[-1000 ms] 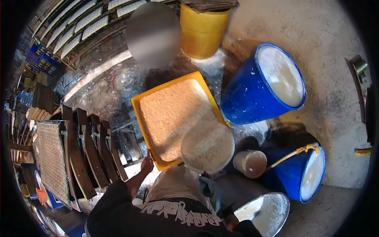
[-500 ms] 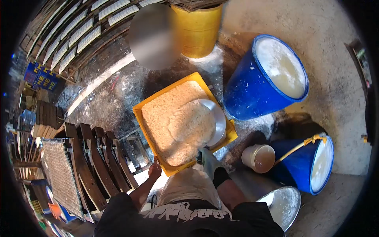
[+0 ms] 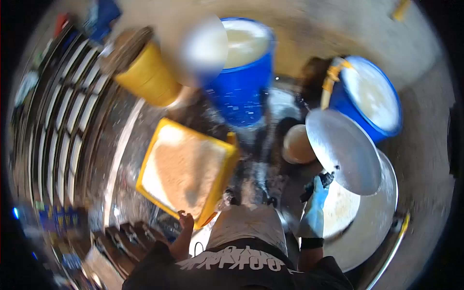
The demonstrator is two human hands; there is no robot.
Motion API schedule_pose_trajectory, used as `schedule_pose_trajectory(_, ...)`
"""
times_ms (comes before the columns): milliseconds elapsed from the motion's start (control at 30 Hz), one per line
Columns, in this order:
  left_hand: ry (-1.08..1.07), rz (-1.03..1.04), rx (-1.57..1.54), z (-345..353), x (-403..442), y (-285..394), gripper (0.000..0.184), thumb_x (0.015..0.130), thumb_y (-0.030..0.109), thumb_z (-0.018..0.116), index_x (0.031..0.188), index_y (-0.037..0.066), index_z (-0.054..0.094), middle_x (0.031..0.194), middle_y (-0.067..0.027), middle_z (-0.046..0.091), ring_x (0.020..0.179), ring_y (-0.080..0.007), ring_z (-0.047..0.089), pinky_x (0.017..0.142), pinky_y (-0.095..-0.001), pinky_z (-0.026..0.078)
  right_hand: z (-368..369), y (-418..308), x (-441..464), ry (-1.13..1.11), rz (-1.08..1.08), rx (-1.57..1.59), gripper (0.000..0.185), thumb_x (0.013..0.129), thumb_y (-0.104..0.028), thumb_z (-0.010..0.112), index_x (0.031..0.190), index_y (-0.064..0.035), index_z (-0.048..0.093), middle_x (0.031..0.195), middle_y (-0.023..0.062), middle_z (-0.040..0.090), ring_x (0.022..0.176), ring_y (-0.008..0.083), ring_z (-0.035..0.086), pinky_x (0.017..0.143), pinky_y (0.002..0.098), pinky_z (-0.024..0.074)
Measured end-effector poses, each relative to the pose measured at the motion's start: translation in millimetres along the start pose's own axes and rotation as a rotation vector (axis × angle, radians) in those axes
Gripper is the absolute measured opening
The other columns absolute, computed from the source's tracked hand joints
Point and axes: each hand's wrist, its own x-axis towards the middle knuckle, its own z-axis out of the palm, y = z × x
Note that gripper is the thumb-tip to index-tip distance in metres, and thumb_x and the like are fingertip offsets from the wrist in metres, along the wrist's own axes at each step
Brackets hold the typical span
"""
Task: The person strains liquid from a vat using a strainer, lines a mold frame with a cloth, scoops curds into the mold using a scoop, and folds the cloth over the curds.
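Note:
In the head view, my right hand (image 3: 316, 191), in a pale glove with dark fingers, grips the near edge or handle of a large round metal pan (image 3: 345, 150). The pan is tilted and hangs over the left part of a big metal basin (image 3: 374, 224), where pale material shows. My bare left hand (image 3: 186, 221) is closed at the near rim of a yellow crate (image 3: 166, 211), its fingers slightly blurred. Light-brown crumbly material (image 3: 186, 169) fills the crate. How the glove meets the pan is partly hidden.
A blue barrel (image 3: 241, 94) of whitish content stands ahead, and another blue barrel (image 3: 348, 108) with yellow cloth is at right. A small bucket (image 3: 296, 145) sits beside the pan. Yellow barrel (image 3: 150, 75) and racks of trays (image 3: 65, 116) are to the left.
The pan in my right hand has moved out of the crate and rightward to above the metal basin. My view has turned right; my left hand stays at the crate rim.

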Motion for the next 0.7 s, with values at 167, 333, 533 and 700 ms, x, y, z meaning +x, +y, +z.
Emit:
schedule_pose_trajectory(167,-0.627,-0.243,-0.598,40,7,108,0.035,0.085,0.006,0.056,0.115,0.017,0.042,0.070,-0.0057,0.051,0.044,-0.0154,0.047,0.038,-0.0332,0.037,-262,19,63,0.498,0.359,0.304,0.011,0.089,-0.019,0.058,0.085,-0.0142,0.049,0.062,0.0000,0.047,0.044,0.0129,0.045,0.038,0.0305,0.0403)
schedule_pose_trajectory(333,-0.857,-0.060,-0.336,43,-52,263,0.048,0.088,0.013,0.056,0.130,0.019,0.035,0.084,-0.0117,0.059,0.047,-0.0189,0.054,0.041,-0.0308,0.043,-408,56,114,1.069,0.283,0.393,0.018,0.089,-0.018,0.051,0.079,-0.0166,0.037,0.053,0.0009,0.041,0.039,0.0147,0.042,0.036,0.0315,0.0365)
schedule_pose_trajectory(533,-0.902,0.167,-0.055,27,-110,367,0.051,0.091,0.017,0.057,0.137,0.014,0.034,0.094,-0.0132,0.061,0.057,-0.0194,0.062,0.048,-0.0296,0.048,-456,91,207,1.174,0.054,0.588,0.038,0.082,-0.008,0.050,0.116,-0.0232,0.042,0.067,0.0027,0.046,0.048,0.0177,0.043,0.041,0.0343,0.0356)
schedule_pose_trajectory(700,-0.861,0.144,0.115,19,-123,386,0.053,0.092,0.016,0.057,0.138,0.013,0.031,0.096,-0.0139,0.061,0.057,-0.0212,0.063,0.047,-0.0308,0.049,-449,158,318,1.127,0.218,0.567,0.021,0.086,-0.011,0.047,0.104,-0.0200,0.043,0.067,0.0026,0.046,0.046,0.0175,0.043,0.039,0.0331,0.0328)
